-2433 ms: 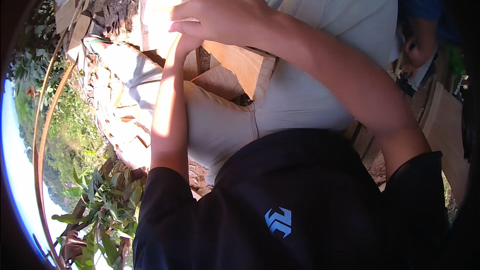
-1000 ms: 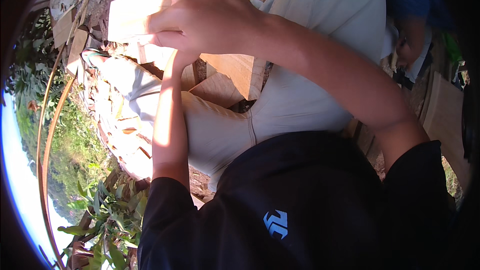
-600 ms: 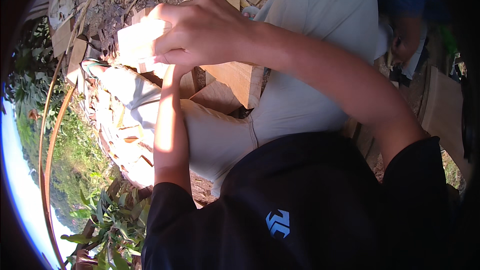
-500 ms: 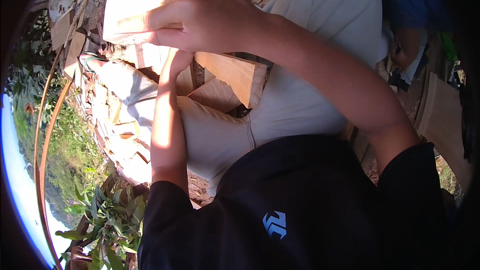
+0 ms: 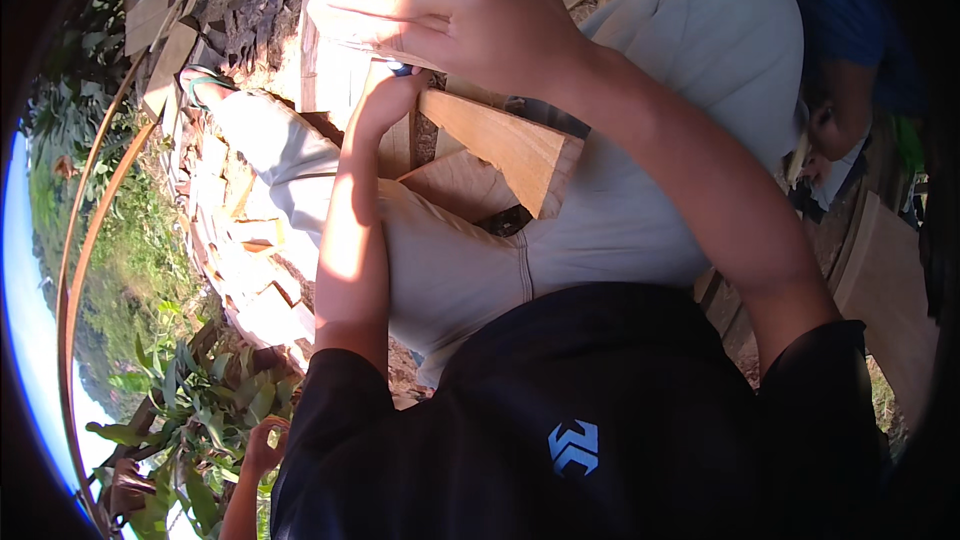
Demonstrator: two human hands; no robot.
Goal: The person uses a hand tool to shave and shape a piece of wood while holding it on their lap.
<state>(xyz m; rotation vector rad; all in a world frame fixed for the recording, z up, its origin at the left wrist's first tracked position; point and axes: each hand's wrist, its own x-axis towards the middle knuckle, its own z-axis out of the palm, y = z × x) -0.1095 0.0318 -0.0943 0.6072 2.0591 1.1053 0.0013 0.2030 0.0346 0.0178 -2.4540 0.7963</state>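
Note:
My right hand (image 5: 500, 15) is closed round a pale, sunlit wooden block (image 5: 365, 0), with its fingers lying across the face. Just below it, my left hand (image 5: 390, 100) is closed under the block. A small blue part (image 5: 400, 68) shows at its fingers; most of what it grips is hidden. Between my legs lies a wedge-shaped piece of wood (image 5: 505, 145), beside another cut wooden piece (image 5: 455, 183) with visible grain. An upright pale board (image 5: 308, 65) stands behind my left hand.
Wood offcuts (image 5: 250, 230) lie in sunlight to the left. At the right edge is another person's hand (image 5: 830, 145); at lower left, a further person's hand (image 5: 265, 445) shows by leafy plants (image 5: 215, 395). A curved board (image 5: 885, 290) leans at the right.
The view has shifted, so most things sit further right. The block is tilted differently in my right hand, and the blue part now shows at my left. Another person's hand has appeared at lower left.

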